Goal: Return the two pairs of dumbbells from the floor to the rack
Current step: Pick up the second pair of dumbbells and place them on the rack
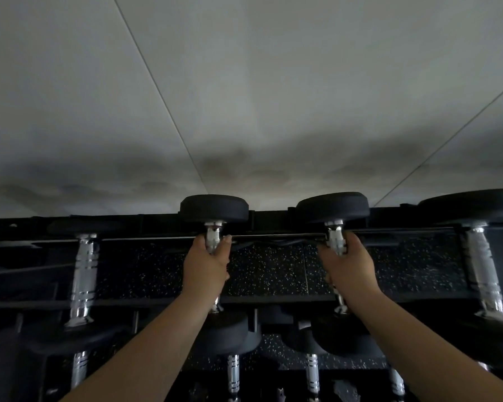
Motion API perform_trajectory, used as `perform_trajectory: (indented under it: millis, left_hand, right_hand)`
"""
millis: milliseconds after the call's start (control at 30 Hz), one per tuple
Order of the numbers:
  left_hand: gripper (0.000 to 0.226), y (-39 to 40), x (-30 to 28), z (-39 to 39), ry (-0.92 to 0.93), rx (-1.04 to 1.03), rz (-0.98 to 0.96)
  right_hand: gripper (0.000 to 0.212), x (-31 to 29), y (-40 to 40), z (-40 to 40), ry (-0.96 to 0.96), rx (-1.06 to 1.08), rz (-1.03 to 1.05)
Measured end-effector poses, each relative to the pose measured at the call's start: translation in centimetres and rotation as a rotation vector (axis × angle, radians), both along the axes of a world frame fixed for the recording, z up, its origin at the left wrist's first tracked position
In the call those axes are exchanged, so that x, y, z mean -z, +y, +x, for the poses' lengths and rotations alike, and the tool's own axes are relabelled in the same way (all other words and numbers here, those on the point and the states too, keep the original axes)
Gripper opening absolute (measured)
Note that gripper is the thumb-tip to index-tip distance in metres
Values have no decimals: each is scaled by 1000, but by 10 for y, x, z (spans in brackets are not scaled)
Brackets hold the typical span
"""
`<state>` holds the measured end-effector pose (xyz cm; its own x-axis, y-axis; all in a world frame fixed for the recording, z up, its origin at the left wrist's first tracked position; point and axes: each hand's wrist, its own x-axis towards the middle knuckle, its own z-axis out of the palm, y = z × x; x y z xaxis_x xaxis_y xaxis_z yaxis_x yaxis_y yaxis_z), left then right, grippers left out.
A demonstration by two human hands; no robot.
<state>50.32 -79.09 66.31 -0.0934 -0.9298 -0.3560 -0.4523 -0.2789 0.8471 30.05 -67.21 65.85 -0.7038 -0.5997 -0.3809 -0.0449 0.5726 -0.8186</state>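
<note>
Two black dumbbells with chrome handles lie across the top tier of the black rack (276, 237), side by side at the middle. My left hand (208, 264) is wrapped around the handle of the left dumbbell (214, 208). My right hand (347, 265) grips the handle of the right dumbbell (333, 207). Their far heads rest past the rear rail, their near heads sit below my wrists. The handles are mostly hidden by my fingers.
A further dumbbell (83, 274) lies on the same tier to the left and a larger dumbbell (481, 268) to the right. Several more chrome handles show on the lower tier (312, 372). A pale wall (244, 97) stands right behind the rack. Speckled black floor shows through it.
</note>
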Motion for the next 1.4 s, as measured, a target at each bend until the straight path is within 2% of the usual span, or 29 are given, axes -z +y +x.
perform_trajectory:
  millis: [267, 567, 767, 933, 1100, 1400]
  left_hand:
    - [20, -2, 2, 2, -15, 30, -4]
    - [33, 1, -4, 11, -175, 233, -45]
    - [54, 11, -15, 17, -284, 345, -98]
    - [85, 16, -25, 23, -394, 428, -59]
    - [80, 17, -24, 24, -324, 376, -48]
    - [73, 19, -10, 16, -219, 249, -72]
  right_hand:
    - [11, -1, 0, 2, -6, -19, -10]
    - [21, -5, 0, 3, -4, -51, 13]
    - [48, -10, 7, 0, -25, -142, 73]
    - [56, -14, 17, -3, -55, -238, 121]
    - [59, -17, 16, 1, -107, -199, 95]
    - [51, -8, 11, 8, -97, -110, 22]
